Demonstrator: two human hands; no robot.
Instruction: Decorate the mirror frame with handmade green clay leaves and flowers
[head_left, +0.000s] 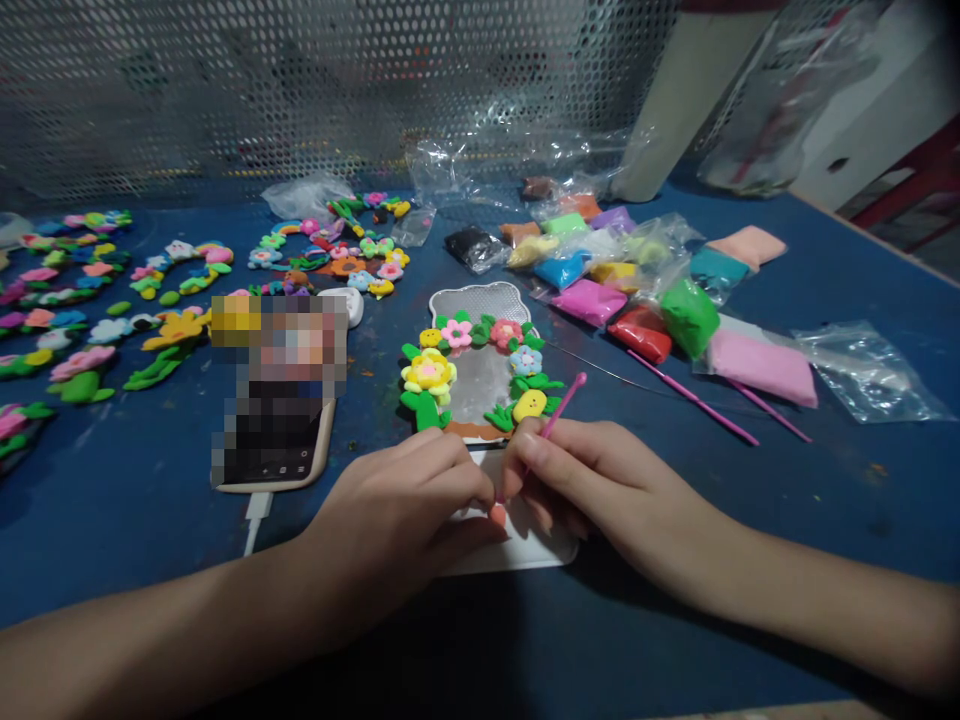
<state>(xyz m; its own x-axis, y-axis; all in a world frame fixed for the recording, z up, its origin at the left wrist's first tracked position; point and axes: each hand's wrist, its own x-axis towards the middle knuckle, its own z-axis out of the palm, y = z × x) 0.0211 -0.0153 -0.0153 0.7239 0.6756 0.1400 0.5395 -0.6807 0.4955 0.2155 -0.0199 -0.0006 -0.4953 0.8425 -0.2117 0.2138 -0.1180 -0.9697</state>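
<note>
1. Left hand [409, 505] curled, fingertips pinched on a small orange clay piece [498, 515], resting over a white board [525, 545] on the blue worktop [825, 480].
2. Right hand [592, 475] closed around a pink modelling tool [564, 403], tip touching the same spot, both hands meeting fingertip to fingertip.
3. Just beyond the hands, touching the board's far edge: a mirror frame [480, 375] trimmed with clay flowers.
4. Left of the hands: a phone [277, 420]. Far right: bagged clay packs [637, 290].

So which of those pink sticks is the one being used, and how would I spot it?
Start at the blue table and find the flower-trimmed mirror at its middle. The pink tool slants up from the right hand just below it. Unlike the two longer pink sticks lying flat beside the clay packets, it is held and ball-tipped.
</note>
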